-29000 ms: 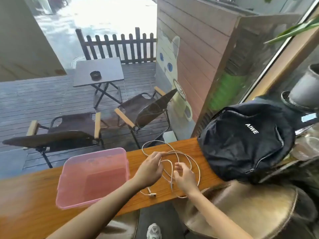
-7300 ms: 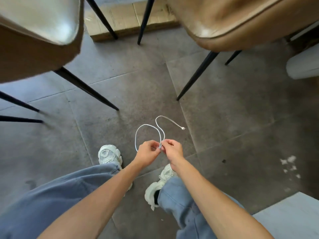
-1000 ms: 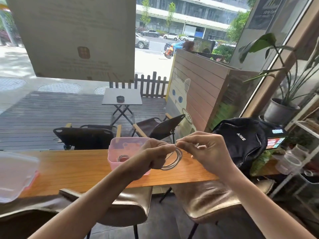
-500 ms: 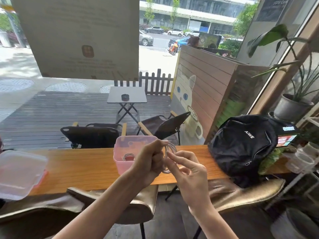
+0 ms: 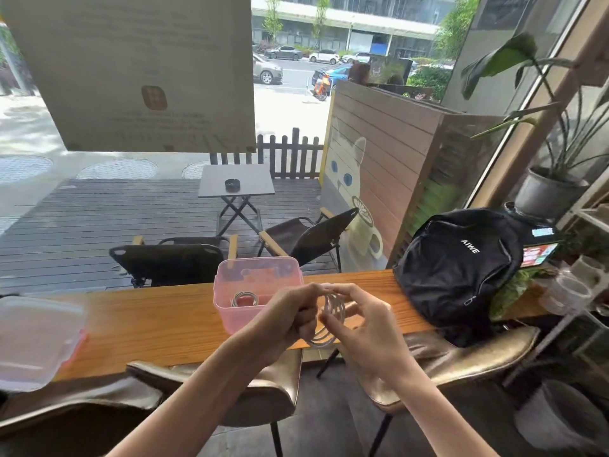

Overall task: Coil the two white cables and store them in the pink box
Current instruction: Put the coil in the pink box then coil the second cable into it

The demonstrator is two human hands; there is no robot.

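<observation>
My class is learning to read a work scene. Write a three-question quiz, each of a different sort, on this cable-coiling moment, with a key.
1. True or false: a coiled cable already lies in the pink box.
2. Which hands hold the second coil? A) left hand only B) right hand only C) both
3. Fill in: the clear lid lies on the wooden counter to the ____ of the box.

Key: 1 true. 2 C: left hand and right hand. 3 left.
</observation>
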